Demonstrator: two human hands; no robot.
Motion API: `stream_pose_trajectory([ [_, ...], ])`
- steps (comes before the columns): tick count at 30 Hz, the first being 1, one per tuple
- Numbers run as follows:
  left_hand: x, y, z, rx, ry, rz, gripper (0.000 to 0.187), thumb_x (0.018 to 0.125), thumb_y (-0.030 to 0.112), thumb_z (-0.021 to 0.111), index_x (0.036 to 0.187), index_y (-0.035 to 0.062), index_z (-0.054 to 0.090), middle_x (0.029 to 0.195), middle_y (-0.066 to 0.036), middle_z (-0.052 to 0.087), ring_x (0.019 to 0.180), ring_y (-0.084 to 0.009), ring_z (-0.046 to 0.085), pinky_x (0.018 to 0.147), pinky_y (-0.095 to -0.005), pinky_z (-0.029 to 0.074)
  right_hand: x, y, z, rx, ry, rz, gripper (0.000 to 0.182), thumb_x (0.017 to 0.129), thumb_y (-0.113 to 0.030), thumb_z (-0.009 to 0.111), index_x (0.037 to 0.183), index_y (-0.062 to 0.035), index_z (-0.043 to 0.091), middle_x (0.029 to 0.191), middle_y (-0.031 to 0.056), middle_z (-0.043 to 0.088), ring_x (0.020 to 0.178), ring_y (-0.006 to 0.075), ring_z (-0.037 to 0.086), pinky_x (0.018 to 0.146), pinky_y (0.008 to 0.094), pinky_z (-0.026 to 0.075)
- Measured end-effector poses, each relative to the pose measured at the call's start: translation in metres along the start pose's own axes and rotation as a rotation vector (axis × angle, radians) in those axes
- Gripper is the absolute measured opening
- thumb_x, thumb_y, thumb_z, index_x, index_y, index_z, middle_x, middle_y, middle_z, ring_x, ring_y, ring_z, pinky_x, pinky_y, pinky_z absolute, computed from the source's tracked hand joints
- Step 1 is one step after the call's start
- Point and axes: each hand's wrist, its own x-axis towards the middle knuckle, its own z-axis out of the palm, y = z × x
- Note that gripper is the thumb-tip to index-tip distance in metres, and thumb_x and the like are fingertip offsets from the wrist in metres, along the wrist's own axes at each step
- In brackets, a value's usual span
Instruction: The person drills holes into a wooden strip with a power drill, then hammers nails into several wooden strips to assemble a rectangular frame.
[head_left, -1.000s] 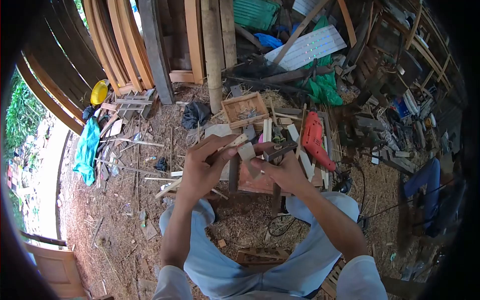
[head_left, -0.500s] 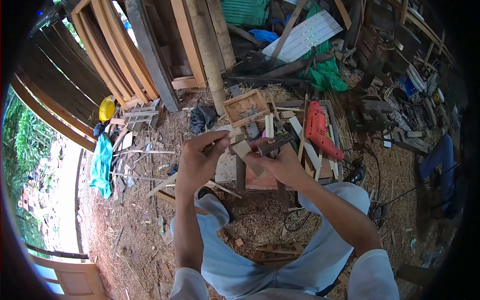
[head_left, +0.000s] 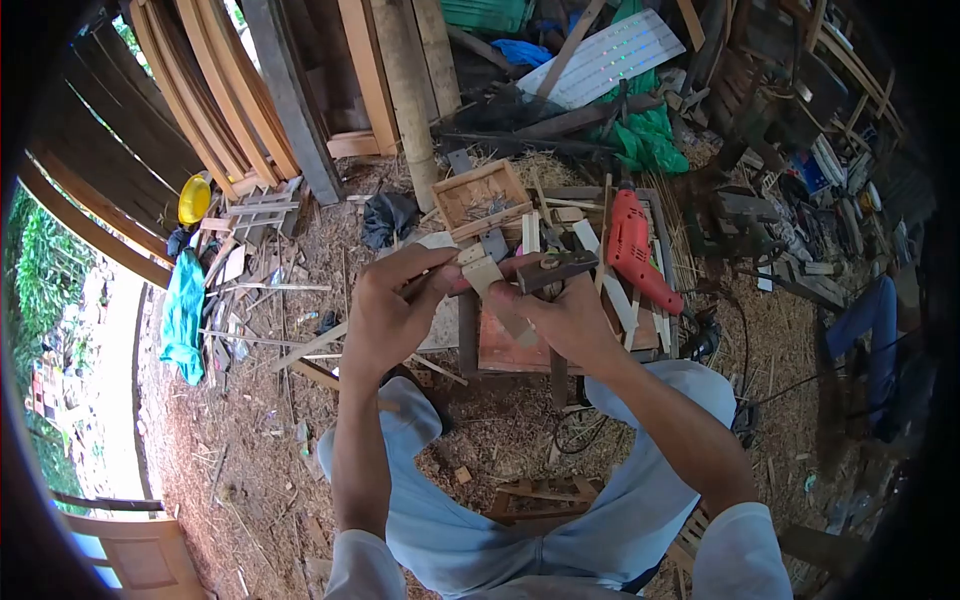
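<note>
My left hand [head_left: 398,300] has its thumb and fingers closed on the upper left end of a pale, flat hinge-like piece [head_left: 484,277]. My right hand [head_left: 565,315] pinches the same piece from the right, its thumb on the surface. A dark tool like a hammer [head_left: 555,271] also sits in my right hand, its head above the fingers and its handle pointing down. Beneath both hands is a low work surface [head_left: 505,345]. A red power drill [head_left: 632,245] lies at its right side.
A wooden box of nails [head_left: 485,205] stands behind my hands. Wood strips, a black bag [head_left: 388,220] and shavings lie around. A bamboo post [head_left: 408,110] rises behind; a yellow helmet-like object [head_left: 194,199] and teal cloth [head_left: 184,315] are at left.
The pale piece has turned so that more of its face and holes show. The dark tool's head sits more level. The whole view has shifted slightly.
</note>
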Motion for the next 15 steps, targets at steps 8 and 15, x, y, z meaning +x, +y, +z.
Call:
stream_pose_trajectory([
  [8,-0.002,0.006,-0.009,0.123,0.014,0.06,0.016,0.083,0.007,0.069,0.096,-0.0034,0.067,0.075,-0.009,0.064,0.069,-0.0116,0.058,0.062,-0.0277,0.046,0.003,0.01,0.006,-0.099,-0.039,-0.043,0.025,0.077,-0.019,0.074,0.093,0.0001,0.067,0.081,0.0045,0.066,0.074,0.0095,0.058,0.066,0.0267,0.045],
  [15,-0.001,-0.001,-0.013,0.148,-0.036,0.074,0.014,0.082,0.004,0.067,0.095,-0.0024,0.067,0.079,-0.011,0.065,0.066,-0.0162,0.062,0.058,-0.0301,0.047,0.007,0.009,0.01,-0.165,-0.001,0.026,0.023,0.079,-0.012,0.072,0.097,0.0,0.067,0.086,0.0051,0.066,0.079,0.01,0.06,0.07,0.0271,0.048],
])
